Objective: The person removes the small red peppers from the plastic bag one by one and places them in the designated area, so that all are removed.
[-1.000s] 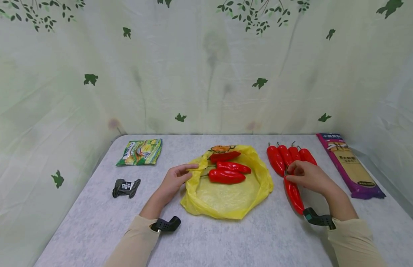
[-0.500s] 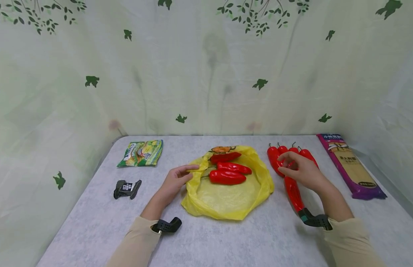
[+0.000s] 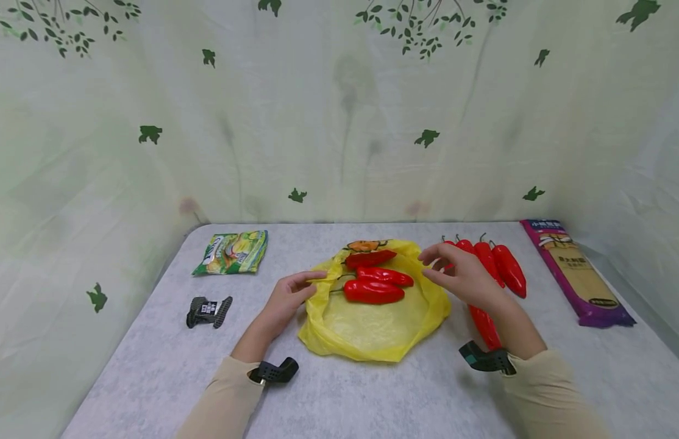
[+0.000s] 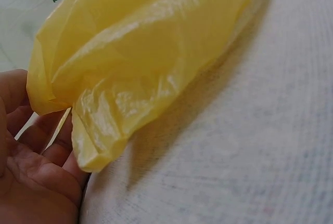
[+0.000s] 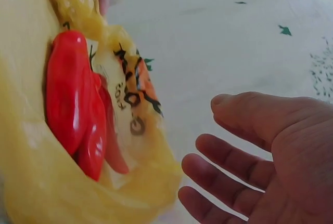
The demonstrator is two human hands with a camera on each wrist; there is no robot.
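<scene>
A yellow plastic bag lies on the table with its mouth spread wide. Three red peppers rest inside it, also seen in the right wrist view as glossy red peppers. My left hand pinches the bag's left rim, and the left wrist view has thumb and fingers around the yellow film. My right hand hovers at the bag's right rim with loosely bent fingers and nothing between them. Partly behind that hand lie several more red peppers, with one pepper nearer the front.
A green-and-yellow packet lies at the back left, with a small black wrapped packet in front of it. At the right edge lies a long purple packet. A pale leaf-printed curtain surrounds the table.
My right hand has left the stem of the front pepper, moving left and slightly away from me to the bag's right rim, empty. My left hand stays at the left rim.
</scene>
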